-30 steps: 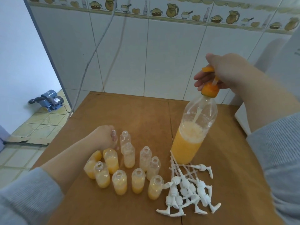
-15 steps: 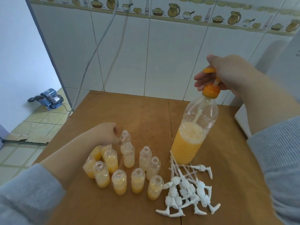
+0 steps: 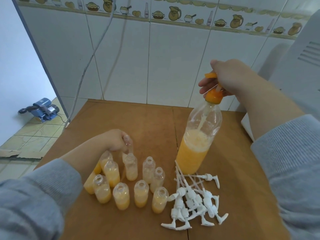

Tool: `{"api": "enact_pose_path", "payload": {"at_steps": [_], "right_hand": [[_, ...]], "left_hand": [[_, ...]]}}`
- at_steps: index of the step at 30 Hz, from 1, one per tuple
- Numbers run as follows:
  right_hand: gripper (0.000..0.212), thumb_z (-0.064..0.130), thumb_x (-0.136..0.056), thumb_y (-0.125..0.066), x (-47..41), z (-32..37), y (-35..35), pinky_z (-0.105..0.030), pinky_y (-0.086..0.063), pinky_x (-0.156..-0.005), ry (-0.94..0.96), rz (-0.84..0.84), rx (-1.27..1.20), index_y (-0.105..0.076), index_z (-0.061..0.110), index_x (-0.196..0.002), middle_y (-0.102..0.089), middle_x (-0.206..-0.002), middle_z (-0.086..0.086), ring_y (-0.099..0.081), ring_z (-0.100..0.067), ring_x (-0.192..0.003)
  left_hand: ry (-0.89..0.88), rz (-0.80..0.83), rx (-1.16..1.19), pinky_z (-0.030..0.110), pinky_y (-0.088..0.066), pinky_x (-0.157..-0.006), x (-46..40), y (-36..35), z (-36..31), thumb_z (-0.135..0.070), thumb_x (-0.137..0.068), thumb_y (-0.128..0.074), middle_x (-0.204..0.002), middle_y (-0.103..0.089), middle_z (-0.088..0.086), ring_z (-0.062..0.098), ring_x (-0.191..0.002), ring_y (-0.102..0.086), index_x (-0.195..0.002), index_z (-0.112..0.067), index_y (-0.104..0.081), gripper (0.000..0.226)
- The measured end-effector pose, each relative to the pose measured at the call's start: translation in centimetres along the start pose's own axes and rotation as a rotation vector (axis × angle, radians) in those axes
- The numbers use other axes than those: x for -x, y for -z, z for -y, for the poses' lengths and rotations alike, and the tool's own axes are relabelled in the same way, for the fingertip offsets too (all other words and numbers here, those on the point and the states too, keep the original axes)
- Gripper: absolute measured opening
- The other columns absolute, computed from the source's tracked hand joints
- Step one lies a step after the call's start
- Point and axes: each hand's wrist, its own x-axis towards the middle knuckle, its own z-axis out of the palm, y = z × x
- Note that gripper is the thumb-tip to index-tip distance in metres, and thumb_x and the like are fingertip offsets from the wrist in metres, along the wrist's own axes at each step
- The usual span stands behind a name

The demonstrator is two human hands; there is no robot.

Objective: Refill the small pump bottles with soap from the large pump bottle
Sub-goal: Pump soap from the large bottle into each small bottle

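A large clear bottle (image 3: 195, 144), about half full of orange soap, stands on the brown table (image 3: 135, 122). Its orange pump head (image 3: 213, 96) is gripped by my right hand (image 3: 223, 78), fingers curled under the spout. My left hand (image 3: 114, 140) grips a small clear bottle (image 3: 128, 144) that looks nearly empty, at the back of the cluster. Several small open bottles (image 3: 121, 194), most partly filled with orange soap, stand in rows in front of my left forearm. A pile of white pump tops (image 3: 194, 201) lies at the foot of the large bottle.
A white tiled wall (image 3: 155, 63) backs the table. A white appliance (image 3: 294, 66) stands at the right edge. To the left the floor drops away, with a blue water pump (image 3: 43, 109) on the tiles. A grey cable (image 3: 90, 58) hangs down the wall.
My left hand has moved right and lifted a small bottle out of the back of the cluster. My right hand stays on the large bottle's pump head.
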Motion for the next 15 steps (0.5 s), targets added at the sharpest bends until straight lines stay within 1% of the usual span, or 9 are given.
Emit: {"api": "enact_pose_path", "payload": {"at_steps": [2, 4, 6, 7, 8, 10, 12, 13, 15], "right_hand": [[0.058, 0.039, -0.102, -0.022, 0.0, 0.1, 0.0, -0.026, -0.044, -0.061, -0.021, 0.003, 0.003, -0.07, 0.006, -0.099, -0.069, -0.081, -0.003, -0.057, -0.013, -0.07], [0.059, 0.038, -0.102, -0.022, 0.1, 0.1, 0.1, -0.027, -0.044, -0.058, -0.042, 0.007, 0.005, -0.07, 0.005, -0.096, -0.07, -0.082, -0.006, -0.058, -0.015, -0.072], [0.06, 0.038, -0.102, -0.022, 0.1, 0.1, 0.1, -0.027, -0.046, -0.059, -0.044, 0.009, 0.001, -0.071, 0.004, -0.094, -0.07, -0.084, -0.007, -0.059, -0.016, -0.075], [0.06, 0.038, -0.102, -0.022, 0.0, 0.1, 0.1, -0.027, -0.046, -0.06, -0.04, 0.011, -0.004, -0.071, 0.004, -0.095, -0.071, -0.085, -0.008, -0.059, -0.017, -0.076], [0.06, 0.038, -0.102, -0.022, 0.0, 0.1, 0.0, -0.027, -0.046, -0.061, -0.036, 0.011, -0.007, -0.071, 0.004, -0.095, -0.071, -0.086, -0.008, -0.059, -0.017, -0.076], [0.059, 0.038, -0.102, -0.022, 0.1, 0.0, -0.2, -0.028, -0.046, -0.062, -0.027, 0.009, -0.006, -0.07, 0.004, -0.094, -0.071, -0.086, -0.009, -0.06, -0.017, -0.075], [0.058, 0.037, -0.102, -0.024, 0.0, 0.0, -0.2, -0.028, -0.047, -0.063, -0.02, 0.009, -0.023, -0.07, 0.003, -0.095, -0.071, -0.085, -0.009, -0.063, -0.019, -0.077], [0.057, 0.037, -0.102, -0.025, 0.0, 0.0, -0.1, -0.027, -0.047, -0.062, -0.022, 0.013, -0.049, -0.07, 0.002, -0.095, -0.072, -0.085, -0.01, -0.065, -0.021, -0.078], [0.056, 0.035, -0.102, -0.027, 0.1, 0.0, -0.1, -0.024, -0.046, -0.058, -0.016, 0.033, -0.127, -0.069, 0.0, -0.094, -0.072, -0.086, -0.012, -0.068, -0.022, -0.077]], "left_hand": [[-0.007, -0.072, 0.1, 0.021, -0.043, -0.065, 0.3, 0.5, 0.2, -0.022, -0.076, -0.074, -0.094, -0.063, -0.003, 0.012, -0.086, -0.058, -0.097, -0.022, -0.065, 0.023], [-0.035, -0.251, 0.242, 0.023, -0.042, -0.07, 0.7, 1.3, 0.2, -0.026, -0.077, -0.074, -0.099, -0.063, -0.003, 0.015, -0.094, -0.058, -0.094, -0.023, -0.066, 0.019], [-0.075, -0.484, 0.477, 0.027, -0.042, -0.077, 1.6, 2.2, -0.6, -0.035, -0.076, -0.075, -0.1, -0.062, -0.005, 0.015, -0.096, -0.057, -0.098, -0.023, -0.066, 0.027], [-0.126, -0.577, 0.624, 0.03, -0.045, -0.08, 2.1, 2.7, -1.4, -0.04, -0.074, -0.075, -0.098, -0.064, -0.006, 0.014, -0.094, -0.059, -0.099, -0.023, -0.066, 0.032], [-0.205, -0.628, 0.772, 0.033, -0.048, -0.083, 2.7, 3.2, -2.4, -0.045, -0.072, -0.076, -0.096, -0.066, -0.006, 0.013, -0.093, -0.061, -0.098, -0.023, -0.066, 0.035], [-0.405, -0.618, 1.0, 0.04, -0.05, -0.094, 4.1, 3.8, -5.2, -0.052, -0.072, -0.073, -0.097, -0.068, -0.006, 0.012, -0.095, -0.064, -0.1, -0.022, -0.066, 0.042], [-0.563, -0.519, 1.173, 0.044, -0.049, -0.097, 5.2, 4.0, -8.1, -0.05, -0.077, -0.068, -0.103, -0.067, -0.002, 0.015, -0.103, -0.064, -0.107, -0.017, -0.061, 0.045], [-0.629, -0.456, 1.233, 0.045, -0.05, -0.096, 5.5, 4.1, -9.4, -0.046, -0.082, -0.065, -0.104, -0.067, 0.002, 0.019, -0.104, -0.065, -0.108, -0.014, -0.058, 0.043], [-0.703, -0.356, 1.253, 0.044, -0.054, -0.088, 6.2, 4.1, -11.9, -0.042, -0.085, -0.06, -0.097, -0.066, 0.005, 0.026, -0.094, -0.068, -0.107, -0.013, -0.054, 0.037]]}}
